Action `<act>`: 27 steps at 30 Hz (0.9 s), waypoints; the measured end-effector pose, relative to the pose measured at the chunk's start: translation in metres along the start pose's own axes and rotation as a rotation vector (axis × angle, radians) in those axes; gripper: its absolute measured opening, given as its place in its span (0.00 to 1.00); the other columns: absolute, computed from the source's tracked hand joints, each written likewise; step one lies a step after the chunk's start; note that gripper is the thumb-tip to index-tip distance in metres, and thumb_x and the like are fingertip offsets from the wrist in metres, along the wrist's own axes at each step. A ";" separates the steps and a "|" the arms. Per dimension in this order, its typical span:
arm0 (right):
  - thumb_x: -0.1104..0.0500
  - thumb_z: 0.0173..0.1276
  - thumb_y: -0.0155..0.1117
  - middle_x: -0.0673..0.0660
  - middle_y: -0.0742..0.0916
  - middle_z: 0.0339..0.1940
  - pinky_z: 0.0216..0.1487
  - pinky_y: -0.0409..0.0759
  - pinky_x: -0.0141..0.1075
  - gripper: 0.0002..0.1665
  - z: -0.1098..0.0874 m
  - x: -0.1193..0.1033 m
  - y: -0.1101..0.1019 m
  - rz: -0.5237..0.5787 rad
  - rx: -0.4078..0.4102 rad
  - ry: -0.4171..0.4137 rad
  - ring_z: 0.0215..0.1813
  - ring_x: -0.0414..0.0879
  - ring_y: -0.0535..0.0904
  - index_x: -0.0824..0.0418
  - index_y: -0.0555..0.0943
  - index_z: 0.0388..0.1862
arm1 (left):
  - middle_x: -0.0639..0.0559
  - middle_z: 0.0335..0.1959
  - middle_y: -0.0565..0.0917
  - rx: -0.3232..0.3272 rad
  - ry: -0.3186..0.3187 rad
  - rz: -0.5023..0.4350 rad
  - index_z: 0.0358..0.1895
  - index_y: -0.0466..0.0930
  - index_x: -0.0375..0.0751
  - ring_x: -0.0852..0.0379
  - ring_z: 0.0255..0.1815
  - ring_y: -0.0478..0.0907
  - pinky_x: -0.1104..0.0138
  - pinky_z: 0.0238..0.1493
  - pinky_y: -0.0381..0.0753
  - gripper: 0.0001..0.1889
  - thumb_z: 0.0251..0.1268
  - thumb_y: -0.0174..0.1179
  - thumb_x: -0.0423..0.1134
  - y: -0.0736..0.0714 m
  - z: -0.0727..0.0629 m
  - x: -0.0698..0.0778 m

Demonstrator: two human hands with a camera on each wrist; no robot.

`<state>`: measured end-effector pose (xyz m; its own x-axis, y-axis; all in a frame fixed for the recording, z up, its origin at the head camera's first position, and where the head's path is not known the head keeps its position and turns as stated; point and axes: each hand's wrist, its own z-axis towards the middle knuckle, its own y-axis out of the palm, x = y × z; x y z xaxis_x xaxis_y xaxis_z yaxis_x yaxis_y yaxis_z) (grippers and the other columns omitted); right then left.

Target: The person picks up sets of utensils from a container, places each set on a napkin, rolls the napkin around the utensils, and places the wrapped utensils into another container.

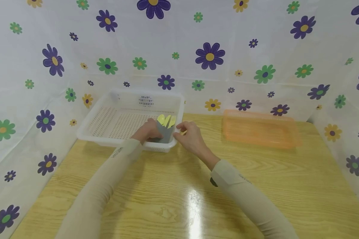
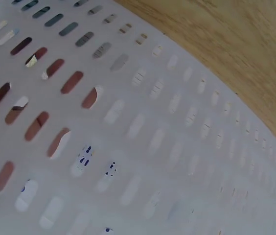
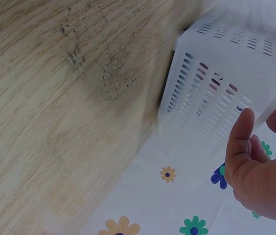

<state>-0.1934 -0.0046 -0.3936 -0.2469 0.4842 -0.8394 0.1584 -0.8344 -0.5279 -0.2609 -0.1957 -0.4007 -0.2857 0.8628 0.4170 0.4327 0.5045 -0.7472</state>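
Observation:
Inside the near right corner of a white slotted plastic basket (image 1: pixel 94 136), my left hand (image 1: pixel 149 129) holds a grey cutlery holder (image 1: pixel 165 132) by its left side. A yellow spoon (image 1: pixel 161 119), knife (image 1: pixel 167 120) and fork (image 1: pixel 172 121) stick up out of it. My right hand (image 1: pixel 191 136) is at the basket's right rim, thumb and forefinger curved and apart. The right wrist view has the right thumb (image 3: pixel 243 127) in front of the basket's outer wall (image 3: pixel 216 93). Slotted basket wall (image 2: pixel 143 127) fills most of the left wrist view, with skin tones showing through some slots.
An orange translucent basket (image 1: pixel 260 129) stands at the back right of the wooden table (image 1: pixel 155 196). A white flower-printed sheet (image 1: pixel 179 39) encloses the table at the back and both sides.

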 end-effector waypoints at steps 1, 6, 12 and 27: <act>0.62 0.66 0.66 0.63 0.80 0.46 0.47 0.81 0.41 0.17 0.000 0.000 0.000 0.000 -0.001 0.000 0.48 0.54 0.76 0.69 0.81 0.51 | 0.36 0.54 0.75 -0.008 0.002 0.009 0.68 0.57 0.24 0.49 0.44 0.74 0.65 0.40 0.79 0.38 0.59 0.66 0.34 0.000 0.001 0.000; 0.61 0.67 0.65 0.63 0.80 0.47 0.47 0.81 0.42 0.17 0.000 0.000 0.000 -0.005 -0.002 -0.001 0.48 0.54 0.76 0.69 0.81 0.51 | 0.40 0.53 0.78 -0.044 0.050 0.054 0.63 0.71 0.30 0.49 0.46 0.74 0.63 0.46 0.78 0.27 0.61 0.64 0.34 -0.001 0.004 -0.001; 0.61 0.67 0.65 0.63 0.80 0.47 0.48 0.80 0.41 0.17 0.000 -0.001 0.000 -0.010 -0.010 0.007 0.49 0.54 0.77 0.69 0.81 0.52 | 0.44 0.49 0.78 -0.073 0.068 0.047 0.61 0.73 0.32 0.51 0.44 0.73 0.63 0.48 0.76 0.24 0.61 0.63 0.35 0.001 0.007 -0.002; 0.60 0.68 0.65 0.62 0.80 0.48 0.46 0.80 0.41 0.17 0.000 -0.003 -0.001 -0.031 -0.027 0.035 0.46 0.54 0.78 0.67 0.80 0.53 | 0.43 0.50 0.78 -0.086 0.075 0.018 0.63 0.72 0.32 0.50 0.45 0.73 0.62 0.48 0.75 0.26 0.61 0.63 0.34 -0.001 0.000 0.000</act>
<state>-0.1925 -0.0056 -0.3908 -0.2187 0.5193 -0.8261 0.1768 -0.8115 -0.5569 -0.2614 -0.1960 -0.4000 -0.2142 0.8702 0.4438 0.5097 0.4871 -0.7092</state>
